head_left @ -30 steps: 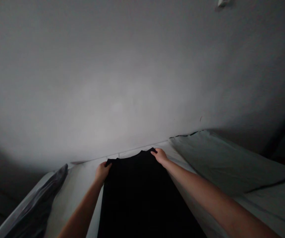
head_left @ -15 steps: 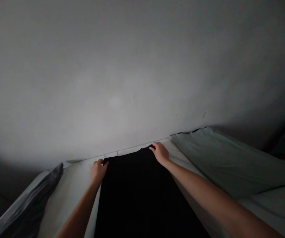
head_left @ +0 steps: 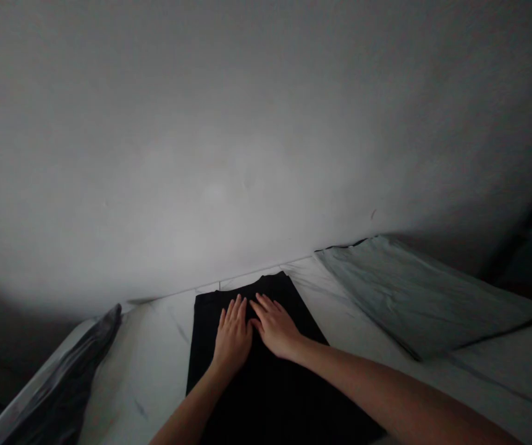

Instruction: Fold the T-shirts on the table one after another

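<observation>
A black piece of cloth [head_left: 266, 395], perhaps a garment, lies spread on a white marbled surface [head_left: 154, 352], its far edge close to the wall. Flat on its upper part rests my left hand [head_left: 234, 334], fingers stretched forward. My right hand [head_left: 275, 324] lies beside it, palm down with the fingers out and angled left. The two thumbs meet or nearly meet near the middle of the cloth. Neither hand grips anything. The near end of the cloth runs out of the bottom of the view.
A grey-green folded cloth [head_left: 414, 296] with a dark edge lies to the right. At the left, a dark shiny crumpled cloth [head_left: 68, 383] hangs over the surface's edge. A pale wall [head_left: 247, 136] rises behind, and the light is dim.
Both hands have let go of the black cloth's far corners and moved inward onto its middle, fingers now flat. The cloth's far edge stays in about the same place.
</observation>
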A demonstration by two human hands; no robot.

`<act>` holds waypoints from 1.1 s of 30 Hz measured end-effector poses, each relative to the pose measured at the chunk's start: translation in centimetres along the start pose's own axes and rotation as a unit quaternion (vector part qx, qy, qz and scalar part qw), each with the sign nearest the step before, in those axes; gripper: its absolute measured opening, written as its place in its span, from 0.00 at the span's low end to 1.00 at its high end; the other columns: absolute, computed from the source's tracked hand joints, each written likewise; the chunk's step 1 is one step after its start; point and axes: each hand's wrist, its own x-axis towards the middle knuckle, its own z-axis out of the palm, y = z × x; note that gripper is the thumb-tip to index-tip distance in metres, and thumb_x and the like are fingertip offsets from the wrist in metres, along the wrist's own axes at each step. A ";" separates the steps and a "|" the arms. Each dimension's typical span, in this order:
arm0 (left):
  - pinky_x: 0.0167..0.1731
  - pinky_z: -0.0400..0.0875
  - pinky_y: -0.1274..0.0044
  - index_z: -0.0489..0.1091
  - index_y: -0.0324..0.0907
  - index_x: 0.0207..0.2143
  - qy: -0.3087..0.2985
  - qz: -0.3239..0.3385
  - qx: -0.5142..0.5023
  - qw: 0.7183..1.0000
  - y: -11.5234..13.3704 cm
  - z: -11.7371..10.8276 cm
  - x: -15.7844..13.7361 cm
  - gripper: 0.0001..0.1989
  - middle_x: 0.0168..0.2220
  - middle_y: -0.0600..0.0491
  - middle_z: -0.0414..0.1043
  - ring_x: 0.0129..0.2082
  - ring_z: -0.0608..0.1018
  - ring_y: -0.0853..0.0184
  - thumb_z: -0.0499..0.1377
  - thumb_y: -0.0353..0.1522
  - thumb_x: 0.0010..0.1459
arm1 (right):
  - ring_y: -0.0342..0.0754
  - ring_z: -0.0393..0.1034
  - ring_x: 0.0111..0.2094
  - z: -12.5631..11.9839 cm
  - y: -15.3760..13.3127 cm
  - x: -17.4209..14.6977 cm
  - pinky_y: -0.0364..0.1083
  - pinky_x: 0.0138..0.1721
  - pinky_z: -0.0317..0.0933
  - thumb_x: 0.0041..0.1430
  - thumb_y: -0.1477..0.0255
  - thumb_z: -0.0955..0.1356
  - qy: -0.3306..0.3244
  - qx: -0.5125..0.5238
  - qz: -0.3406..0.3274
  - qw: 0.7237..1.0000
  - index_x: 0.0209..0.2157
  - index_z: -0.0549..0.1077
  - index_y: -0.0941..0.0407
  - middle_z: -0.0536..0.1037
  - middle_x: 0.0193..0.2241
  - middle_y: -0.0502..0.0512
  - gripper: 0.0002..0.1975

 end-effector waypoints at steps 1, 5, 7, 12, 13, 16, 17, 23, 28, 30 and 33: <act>0.62 0.56 0.58 0.58 0.40 0.62 -0.026 0.022 0.002 0.999 -0.3 0.4 -0.3 0.25 0.64 0.44 0.59 0.65 0.61 0.56 0.44 0.34 0.63 | 0.56 0.49 0.66 0.3 0.1 -0.6 0.56 0.64 0.46 0.68 0.63 0.57 -0.019 0.010 -0.011 1.000 0.63 0.60 0.59 0.56 0.65 0.63 0.26; 0.63 0.52 0.55 0.55 0.45 0.64 -0.099 -0.048 0.042 0.993 -3.4 -0.9 -0.2 0.26 0.68 0.48 0.50 0.67 0.54 0.53 0.43 0.38 0.65 | 0.57 0.43 0.67 -0.7 3.0 -1.1 0.59 0.65 0.40 0.68 0.57 0.56 -0.061 -0.015 0.040 0.997 0.65 0.56 0.53 0.50 0.67 0.58 0.28; 0.63 0.52 0.54 0.53 0.41 0.65 -0.108 -0.125 0.070 0.984 -4.4 -2.1 0.4 0.28 0.68 0.44 0.48 0.67 0.53 0.50 0.44 0.39 0.65 | 0.61 0.41 0.67 -1.5 4.1 -0.3 0.61 0.65 0.40 0.68 0.56 0.56 -0.065 -0.044 0.114 0.990 0.66 0.55 0.56 0.48 0.67 0.63 0.30; 0.64 0.49 0.57 0.51 0.38 0.66 -0.052 -0.121 0.081 0.988 -4.1 -2.2 1.2 0.29 0.68 0.40 0.46 0.68 0.52 0.53 0.44 0.38 0.65 | 0.61 0.37 0.68 -1.6 4.0 1.5 0.60 0.65 0.36 0.67 0.56 0.58 -0.032 -0.048 0.071 0.996 0.67 0.53 0.57 0.44 0.68 0.62 0.33; 0.64 0.50 0.57 0.52 0.42 0.66 -0.066 -0.099 0.066 0.991 -4.4 -2.0 1.0 0.27 0.69 0.44 0.46 0.68 0.51 0.54 0.44 0.38 0.66 | 0.58 0.39 0.68 -1.4 4.1 1.6 0.59 0.66 0.37 0.67 0.56 0.57 -0.041 -0.038 0.038 0.998 0.67 0.53 0.54 0.45 0.68 0.59 0.31; 0.62 0.53 0.53 0.55 0.49 0.64 -0.109 -0.087 0.046 0.989 -6.1 -2.1 0.0 0.25 0.68 0.49 0.48 0.68 0.53 0.54 0.42 0.38 0.66 | 0.58 0.42 0.67 -1.5 5.2 1.6 0.59 0.65 0.39 0.68 0.54 0.55 -0.062 -0.035 0.068 0.995 0.66 0.54 0.53 0.49 0.68 0.59 0.30; 0.61 0.54 0.52 0.56 0.48 0.64 -0.113 -0.107 0.055 0.986 -6.7 -2.4 -0.3 0.25 0.68 0.48 0.49 0.67 0.54 0.53 0.42 0.38 0.66 | 0.59 0.43 0.67 -1.7 5.6 1.5 0.60 0.65 0.39 0.68 0.54 0.55 -0.058 -0.045 0.109 0.991 0.67 0.53 0.55 0.49 0.68 0.61 0.31; 0.62 0.54 0.57 0.53 0.28 0.64 -0.006 -0.197 0.158 0.968 -5.0 -3.7 -2.4 0.29 0.66 0.33 0.51 0.66 0.56 0.48 0.44 0.37 0.66 | 0.63 0.38 0.68 -2.0 4.7 -0.9 0.61 0.65 0.38 0.68 0.57 0.55 0.003 -0.081 0.141 0.987 0.66 0.53 0.64 0.44 0.68 0.66 0.33; 0.62 0.59 0.63 0.50 0.49 0.66 -0.052 0.019 0.084 0.995 -2.1 -3.3 -9.2 0.26 0.67 0.51 0.51 0.67 0.56 0.60 0.42 0.40 0.67 | 0.56 0.42 0.68 -2.2 3.6 -6.2 0.57 0.66 0.42 0.67 0.52 0.54 -0.073 -0.027 -0.011 0.997 0.66 0.54 0.57 0.48 0.67 0.59 0.34; 0.60 0.61 0.61 0.48 0.52 0.66 -0.068 0.016 0.092 0.993 -2.0 -4.0 -12.0 0.26 0.68 0.52 0.50 0.66 0.57 0.58 0.42 0.40 0.67 | 0.60 0.42 0.67 -2.8 3.7 -7.8 0.59 0.66 0.40 0.66 0.53 0.56 -0.069 -0.050 0.047 0.995 0.66 0.54 0.61 0.49 0.67 0.63 0.35; 0.59 0.60 0.54 0.53 0.50 0.65 -0.090 -0.029 0.117 0.989 -0.7 -5.8 -14.2 0.25 0.66 0.48 0.55 0.65 0.60 0.50 0.44 0.40 0.66 | 0.67 0.40 0.67 -3.5 2.1 -9.2 0.63 0.65 0.38 0.65 0.54 0.59 -0.021 -0.087 0.139 0.986 0.64 0.56 0.68 0.48 0.66 0.70 0.37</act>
